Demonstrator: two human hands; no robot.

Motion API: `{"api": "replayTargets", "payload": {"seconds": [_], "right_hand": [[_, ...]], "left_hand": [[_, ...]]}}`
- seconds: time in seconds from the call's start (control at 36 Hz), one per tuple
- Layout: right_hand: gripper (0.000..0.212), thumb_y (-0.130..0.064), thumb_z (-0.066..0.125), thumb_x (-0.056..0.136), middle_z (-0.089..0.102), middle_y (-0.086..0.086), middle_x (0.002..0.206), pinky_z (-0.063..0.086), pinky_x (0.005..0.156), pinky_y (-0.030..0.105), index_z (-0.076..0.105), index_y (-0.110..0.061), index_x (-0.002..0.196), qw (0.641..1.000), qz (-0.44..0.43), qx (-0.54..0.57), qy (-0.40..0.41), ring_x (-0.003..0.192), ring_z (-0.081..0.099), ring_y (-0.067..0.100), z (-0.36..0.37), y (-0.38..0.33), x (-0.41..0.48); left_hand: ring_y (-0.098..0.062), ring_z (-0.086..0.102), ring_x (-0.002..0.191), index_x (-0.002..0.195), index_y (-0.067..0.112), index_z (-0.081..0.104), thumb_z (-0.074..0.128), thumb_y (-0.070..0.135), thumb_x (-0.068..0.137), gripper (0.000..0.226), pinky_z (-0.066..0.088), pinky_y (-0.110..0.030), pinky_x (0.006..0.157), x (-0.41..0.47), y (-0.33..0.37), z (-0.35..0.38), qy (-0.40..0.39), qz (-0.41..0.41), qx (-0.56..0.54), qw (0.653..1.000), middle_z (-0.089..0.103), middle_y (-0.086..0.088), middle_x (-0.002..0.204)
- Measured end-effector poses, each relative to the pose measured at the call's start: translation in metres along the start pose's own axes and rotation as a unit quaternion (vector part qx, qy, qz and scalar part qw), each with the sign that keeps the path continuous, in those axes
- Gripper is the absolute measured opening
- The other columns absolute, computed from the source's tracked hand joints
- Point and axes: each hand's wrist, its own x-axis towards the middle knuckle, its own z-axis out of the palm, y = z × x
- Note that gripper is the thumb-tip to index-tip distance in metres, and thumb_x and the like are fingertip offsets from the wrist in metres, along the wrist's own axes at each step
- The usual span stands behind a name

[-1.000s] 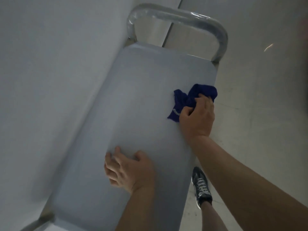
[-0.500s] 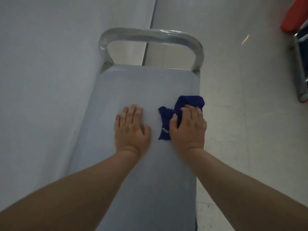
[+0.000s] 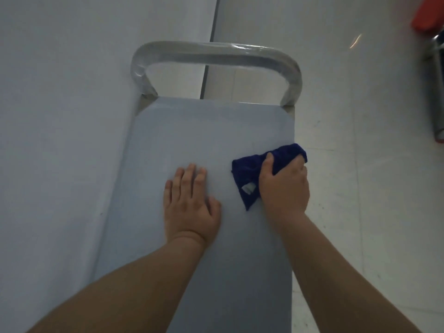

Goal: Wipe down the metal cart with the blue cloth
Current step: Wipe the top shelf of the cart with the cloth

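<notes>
The metal cart's flat grey top (image 3: 204, 131) runs away from me, with a curved handle (image 3: 216, 52) wrapped in clear film at its far end. A bunched dark blue cloth (image 3: 247, 171) with a small white tag lies at the top's right edge. My right hand (image 3: 284, 186) grips the cloth, thumb and fingers curled round the bunch, pressing it onto the surface. My left hand (image 3: 189, 203) rests flat on the top just left of the cloth, fingers straight and together.
A pale wall (image 3: 60, 116) stands close along the cart's left side. Light tiled floor (image 3: 360, 188) lies to the right. At the far right are a red object (image 3: 427, 18) and a metal frame (image 3: 437, 92).
My left hand slid from near the cart's close end up beside the cloth, then stayed. My right hand has shifted the cloth toward the right edge. The view has straightened over the cart.
</notes>
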Motion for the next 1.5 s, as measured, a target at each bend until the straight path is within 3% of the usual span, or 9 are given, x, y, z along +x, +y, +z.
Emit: {"api": "replayTargets", "payload": {"seconds": [0.14, 0.28, 0.39, 0.56, 0.64, 0.94, 1.14, 1.25, 1.5], "right_hand": [[0.054, -0.063, 0.042, 0.104, 0.068, 0.01, 0.111, 0.056, 0.079, 0.041, 0.046, -0.012, 0.123, 1.0, 0.018, 0.016, -0.02, 0.092, 0.067, 0.031, -0.002, -0.017, 0.043], [0.052, -0.06, 0.041, 0.105, 0.066, 0.006, 0.11, 0.058, 0.089, 0.047, 0.046, -0.014, 0.13, 0.997, 0.023, 0.063, -0.024, 0.098, 0.068, 0.032, -0.004, -0.046, 0.091], [0.053, -0.057, 0.041, 0.107, 0.06, 0.001, 0.105, 0.05, 0.078, 0.04, 0.042, -0.014, 0.137, 0.997, 0.037, 0.067, -0.009, 0.091, 0.062, 0.027, -0.002, -0.061, 0.116], [0.05, -0.055, 0.038, 0.108, 0.07, 0.012, 0.114, 0.058, 0.091, 0.052, 0.041, -0.014, 0.135, 0.995, 0.027, 0.072, -0.057, 0.1, 0.07, 0.036, -0.012, -0.049, 0.089], [0.044, -0.058, 0.041, 0.107, 0.069, 0.01, 0.105, 0.06, 0.085, 0.053, 0.045, -0.017, 0.122, 0.992, 0.044, 0.092, -0.081, 0.09, 0.07, 0.034, -0.019, -0.021, 0.045], [0.034, -0.06, 0.047, 0.105, 0.071, -0.008, 0.099, 0.047, 0.056, 0.016, 0.06, -0.031, 0.116, 0.965, 0.137, 0.162, -0.153, 0.082, 0.069, 0.007, -0.038, 0.066, -0.09], [0.054, -0.06, 0.043, 0.106, 0.064, 0.001, 0.11, 0.041, 0.083, 0.028, 0.059, -0.015, 0.132, 0.985, 0.066, 0.107, -0.116, 0.093, 0.058, 0.021, -0.018, 0.022, 0.01], [0.061, -0.066, 0.039, 0.102, 0.071, 0.005, 0.114, 0.055, 0.09, 0.039, 0.061, -0.015, 0.128, 0.988, 0.052, 0.112, -0.096, 0.099, 0.067, 0.027, 0.0, -0.028, 0.108], [0.054, -0.058, 0.042, 0.108, 0.064, -0.001, 0.117, 0.056, 0.086, 0.038, 0.048, -0.015, 0.14, 0.984, 0.039, 0.153, -0.079, 0.099, 0.065, 0.018, -0.002, -0.048, 0.131]], "left_hand": [[-0.031, 0.031, 0.154, 0.153, 0.02, 0.048, 0.05, 0.04, 0.084, 0.071, 0.021, -0.052, 0.127, 0.007, 0.004, -0.002, 0.018, 0.001, -0.001, 1.0, 0.041, -0.006, 0.163], [-0.032, 0.032, 0.153, 0.151, 0.02, 0.05, 0.056, 0.038, 0.082, 0.072, 0.022, -0.052, 0.126, 0.007, 0.006, -0.003, 0.029, -0.002, 0.002, 1.0, 0.042, -0.006, 0.161], [-0.031, 0.032, 0.153, 0.151, 0.021, 0.05, 0.055, 0.039, 0.081, 0.073, 0.022, -0.052, 0.126, 0.008, 0.006, -0.004, 0.028, 0.0, 0.005, 1.0, 0.042, -0.005, 0.162], [-0.031, 0.032, 0.152, 0.15, 0.021, 0.05, 0.055, 0.039, 0.08, 0.073, 0.022, -0.051, 0.126, 0.007, 0.004, -0.004, 0.03, -0.002, 0.011, 0.999, 0.042, -0.005, 0.162], [-0.032, 0.033, 0.152, 0.15, 0.021, 0.05, 0.055, 0.039, 0.079, 0.073, 0.022, -0.052, 0.125, 0.007, 0.004, -0.004, 0.033, -0.003, 0.008, 0.999, 0.043, -0.005, 0.161], [-0.034, 0.033, 0.151, 0.151, 0.018, 0.05, 0.052, 0.037, 0.081, 0.072, 0.022, -0.054, 0.125, 0.008, 0.006, -0.004, 0.032, 0.0, -0.002, 0.999, 0.042, -0.008, 0.161], [-0.035, 0.034, 0.151, 0.15, 0.017, 0.051, 0.054, 0.036, 0.079, 0.073, 0.022, -0.054, 0.125, 0.01, 0.003, -0.001, 0.037, 0.006, -0.001, 0.999, 0.044, -0.009, 0.16], [-0.034, 0.034, 0.151, 0.149, 0.018, 0.051, 0.056, 0.036, 0.079, 0.073, 0.023, -0.053, 0.125, 0.011, 0.004, -0.001, 0.042, 0.006, 0.0, 0.999, 0.044, -0.008, 0.16], [-0.032, 0.031, 0.153, 0.15, 0.02, 0.05, 0.053, 0.038, 0.078, 0.074, 0.021, -0.051, 0.125, 0.013, 0.006, -0.002, 0.023, -0.003, 0.003, 1.0, 0.041, -0.005, 0.162]]}}
